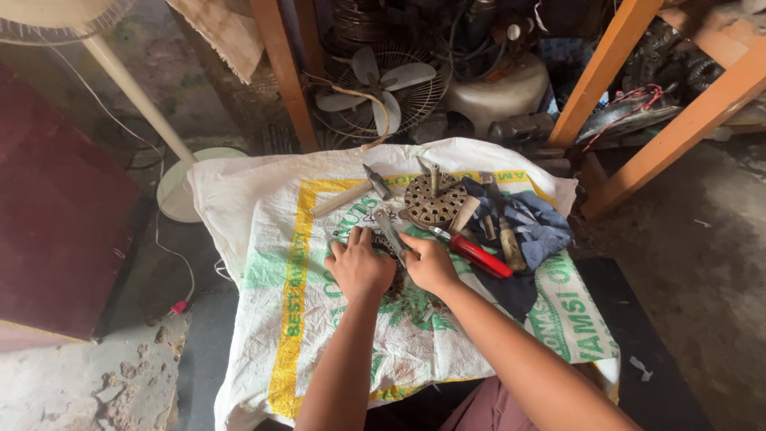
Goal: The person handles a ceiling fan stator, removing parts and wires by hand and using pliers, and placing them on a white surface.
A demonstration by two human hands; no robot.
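My left hand (358, 263) and my right hand (429, 262) rest side by side on a white woven sack (263, 239) spread over a low surface. Both curl over a small dark part (393, 281) that is mostly hidden between them. A metal tool (388, 230) pokes out from between my hands, and which hand grips it I cannot tell. Just beyond lies a round perforated metal motor plate (434, 199) with a shaft sticking up. Red-handled pliers (474, 252) lie to the right of my right hand.
A hammer (351, 195) with a wooden handle lies on the sack's far left. A blue cloth (536, 227) with wooden-handled tools (507, 235) on it sits at right. Behind stand a fan cage with blades (383, 84), orange wooden legs (606, 68) and a white fan base (182, 185).
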